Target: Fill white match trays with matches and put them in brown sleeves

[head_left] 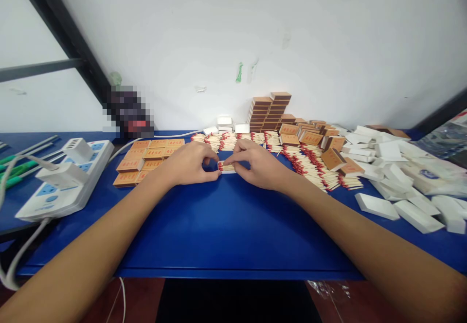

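A small white matchbox tray (228, 171) with red-tipped matches lying in it rests on the blue table between my hands. The thumb and fingers of my left hand (191, 162) curve around its left end and grip it. Over its right end, my right hand (257, 164) is closed, with the index finger on the matches and the thumb at the tray's near side. Rows of loose matches (228, 141) lie just behind my hands. More matches (310, 166) are spread to the right, beside orange matchbox sleeves (311, 137).
Orange matchboxes (133, 165) are grouped at left, near a white power strip (85, 182) with chargers and cables. A tall matchbox stack (261, 114) stands against the wall. White trays (377, 206) are heaped at right beside a tissue pack (428, 174).
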Motion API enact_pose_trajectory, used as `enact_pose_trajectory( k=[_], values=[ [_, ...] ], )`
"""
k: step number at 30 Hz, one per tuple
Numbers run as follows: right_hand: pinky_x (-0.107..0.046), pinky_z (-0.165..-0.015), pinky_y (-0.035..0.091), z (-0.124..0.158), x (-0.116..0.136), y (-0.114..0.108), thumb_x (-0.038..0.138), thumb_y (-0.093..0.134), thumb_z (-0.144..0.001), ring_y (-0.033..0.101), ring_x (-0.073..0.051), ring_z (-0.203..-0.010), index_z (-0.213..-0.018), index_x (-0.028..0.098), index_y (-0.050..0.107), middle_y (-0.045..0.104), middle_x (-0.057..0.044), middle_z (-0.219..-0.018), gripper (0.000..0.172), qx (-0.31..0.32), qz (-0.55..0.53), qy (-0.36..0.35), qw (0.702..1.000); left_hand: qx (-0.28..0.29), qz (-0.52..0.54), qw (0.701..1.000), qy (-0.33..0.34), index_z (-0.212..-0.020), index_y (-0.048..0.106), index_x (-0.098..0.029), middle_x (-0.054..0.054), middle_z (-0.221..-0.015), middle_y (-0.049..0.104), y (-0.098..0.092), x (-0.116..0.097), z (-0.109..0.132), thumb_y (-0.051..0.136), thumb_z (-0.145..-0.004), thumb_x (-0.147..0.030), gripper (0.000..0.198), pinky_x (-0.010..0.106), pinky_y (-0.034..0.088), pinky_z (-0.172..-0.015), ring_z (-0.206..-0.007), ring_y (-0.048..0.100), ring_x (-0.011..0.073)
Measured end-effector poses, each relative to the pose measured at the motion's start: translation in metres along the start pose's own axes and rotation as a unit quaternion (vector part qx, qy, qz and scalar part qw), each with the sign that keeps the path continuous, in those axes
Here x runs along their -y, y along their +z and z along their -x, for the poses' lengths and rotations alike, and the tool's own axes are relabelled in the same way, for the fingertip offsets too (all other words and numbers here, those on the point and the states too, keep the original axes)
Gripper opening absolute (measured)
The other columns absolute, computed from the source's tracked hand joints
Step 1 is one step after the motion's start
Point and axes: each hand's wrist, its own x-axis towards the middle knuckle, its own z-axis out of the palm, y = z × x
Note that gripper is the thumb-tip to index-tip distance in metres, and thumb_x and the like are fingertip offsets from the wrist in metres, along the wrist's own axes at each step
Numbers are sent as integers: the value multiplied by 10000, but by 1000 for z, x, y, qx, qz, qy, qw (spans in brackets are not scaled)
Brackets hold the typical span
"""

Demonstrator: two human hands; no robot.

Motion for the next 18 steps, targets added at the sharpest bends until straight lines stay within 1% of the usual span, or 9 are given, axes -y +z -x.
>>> enact_pose_trajectory(
  k=[7,10,18],
  values=[
    [-354,-758,443,1,1,-1,66,571,-916,577,-217,-888,-1024,240,853,607,-78,-920,349,5,20,2,1000,0,-6,1000,-10,-1000,830,-193,40,-811,720,-1,-1,1,710,-834,-378,276,316,425,-674,-733,622,191],
    [-358,-762,444,1,0,-1,66,568,-912,577,-221,-891,-1011,237,855,609,-82,-919,348,0,27,2,1000,-3,-9,1000,-8,-993,831,-196,41,-804,722,-2,-1,0,711,-832,-382,274,317,428,-672,-728,625,192],
    [-347,-751,440,1,2,-4,77,559,-916,584,-210,-877,-992,218,844,605,-82,-937,327,11,23,3,1000,-4,-9,1000,-16,-979,834,-199,38,-804,734,-4,-3,1,706,-823,-379,270,322,428,-665,-715,636,192]
  ],
)
